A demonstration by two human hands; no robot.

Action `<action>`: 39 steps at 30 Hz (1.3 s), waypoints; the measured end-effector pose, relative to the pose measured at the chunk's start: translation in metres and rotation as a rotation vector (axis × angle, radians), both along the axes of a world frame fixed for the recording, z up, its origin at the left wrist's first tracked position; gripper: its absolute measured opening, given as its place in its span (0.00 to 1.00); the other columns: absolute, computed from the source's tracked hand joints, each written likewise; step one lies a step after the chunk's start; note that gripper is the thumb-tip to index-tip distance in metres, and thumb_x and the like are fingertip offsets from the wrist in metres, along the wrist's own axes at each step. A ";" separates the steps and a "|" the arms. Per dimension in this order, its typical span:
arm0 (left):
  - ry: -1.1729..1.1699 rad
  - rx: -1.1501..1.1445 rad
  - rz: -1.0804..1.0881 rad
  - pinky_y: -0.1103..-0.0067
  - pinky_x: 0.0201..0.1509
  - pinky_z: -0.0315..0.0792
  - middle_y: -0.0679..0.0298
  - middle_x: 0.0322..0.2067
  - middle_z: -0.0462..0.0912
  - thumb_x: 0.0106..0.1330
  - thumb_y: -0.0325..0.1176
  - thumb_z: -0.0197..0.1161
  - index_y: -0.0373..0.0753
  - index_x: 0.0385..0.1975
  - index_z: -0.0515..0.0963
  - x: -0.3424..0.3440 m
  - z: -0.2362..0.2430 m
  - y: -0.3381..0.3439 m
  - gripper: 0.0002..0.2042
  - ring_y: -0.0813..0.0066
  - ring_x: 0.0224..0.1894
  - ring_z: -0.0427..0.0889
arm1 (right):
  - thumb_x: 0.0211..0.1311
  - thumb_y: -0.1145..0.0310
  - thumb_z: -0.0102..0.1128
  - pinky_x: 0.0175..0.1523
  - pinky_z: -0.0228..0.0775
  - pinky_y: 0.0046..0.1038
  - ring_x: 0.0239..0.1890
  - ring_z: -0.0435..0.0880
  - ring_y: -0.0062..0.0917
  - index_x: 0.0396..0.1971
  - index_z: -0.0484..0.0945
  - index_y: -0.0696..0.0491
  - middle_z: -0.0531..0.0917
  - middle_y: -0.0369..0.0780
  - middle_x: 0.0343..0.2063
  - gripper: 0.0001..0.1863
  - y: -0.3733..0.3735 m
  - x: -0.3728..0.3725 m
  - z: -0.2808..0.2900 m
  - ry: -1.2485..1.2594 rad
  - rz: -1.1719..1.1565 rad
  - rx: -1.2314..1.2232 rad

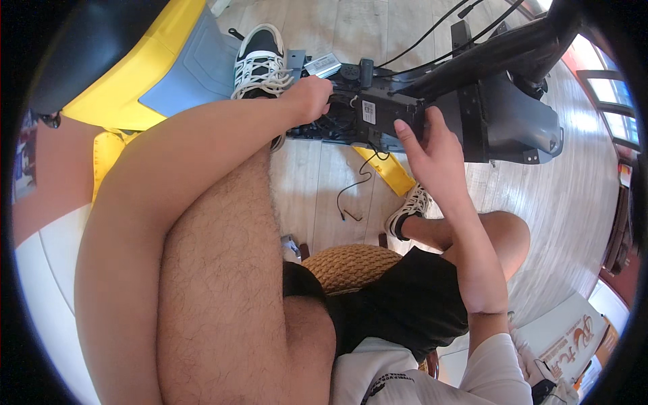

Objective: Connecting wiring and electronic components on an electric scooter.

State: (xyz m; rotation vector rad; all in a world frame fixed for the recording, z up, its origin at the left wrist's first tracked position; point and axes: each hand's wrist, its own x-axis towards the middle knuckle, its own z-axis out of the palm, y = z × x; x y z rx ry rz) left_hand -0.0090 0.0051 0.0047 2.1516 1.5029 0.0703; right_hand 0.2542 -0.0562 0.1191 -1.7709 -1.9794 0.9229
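Pale wood-look flooring [560,209] is spread beneath the whole scene. Nearest, well below both hands, a woven stool [351,266] is partly covered by black shorts [412,297]. Beyond it, below the right hand, a patterned shoe [408,204] is set on the floor; up and left of it, a yellow strip [390,172] and a thin black cable [364,177] are seen. Farther on, the black box [388,116], marked with a white label [368,112], is seated in a dark vehicle frame [520,50], between the hands. At its right end the right hand [435,145] is held open, thumb and fingers parted, with the thumb laid on it. To its left the left hand [312,100] is curled in; whether anything is gripped cannot be told. Just above the left hand a silver module [323,65] is seen; left of that hand, another shoe [260,61] is placed beside a yellow-and-grey body panel [185,74].
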 end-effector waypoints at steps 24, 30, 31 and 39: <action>-0.087 0.058 0.060 0.59 0.44 0.76 0.44 0.31 0.83 0.56 0.28 0.67 0.36 0.34 0.83 -0.002 -0.015 0.003 0.07 0.43 0.39 0.83 | 0.65 0.53 0.64 0.36 0.75 0.48 0.29 0.85 0.53 0.41 0.70 0.59 0.83 0.50 0.20 0.24 0.004 0.005 -0.002 -0.073 0.094 -0.027; -0.149 0.123 0.136 0.59 0.45 0.76 0.43 0.33 0.84 0.61 0.30 0.65 0.34 0.39 0.84 -0.001 -0.011 0.003 0.09 0.41 0.40 0.83 | 0.66 0.53 0.63 0.36 0.76 0.48 0.29 0.85 0.53 0.41 0.69 0.61 0.84 0.51 0.21 0.24 0.007 0.005 -0.003 -0.076 0.085 -0.043; -0.161 0.157 0.167 0.59 0.44 0.76 0.43 0.34 0.84 0.61 0.30 0.64 0.34 0.39 0.84 0.000 -0.010 0.003 0.10 0.41 0.40 0.83 | 0.66 0.53 0.63 0.36 0.76 0.47 0.29 0.85 0.53 0.41 0.69 0.61 0.84 0.51 0.21 0.24 0.007 0.005 -0.003 -0.074 0.084 -0.051; -0.287 0.140 0.256 0.60 0.47 0.75 0.43 0.37 0.84 0.63 0.32 0.63 0.34 0.44 0.83 -0.002 0.001 0.011 0.13 0.42 0.40 0.83 | 0.66 0.53 0.63 0.36 0.77 0.45 0.30 0.86 0.51 0.45 0.71 0.65 0.84 0.52 0.22 0.27 0.009 0.002 -0.007 -0.038 0.051 -0.020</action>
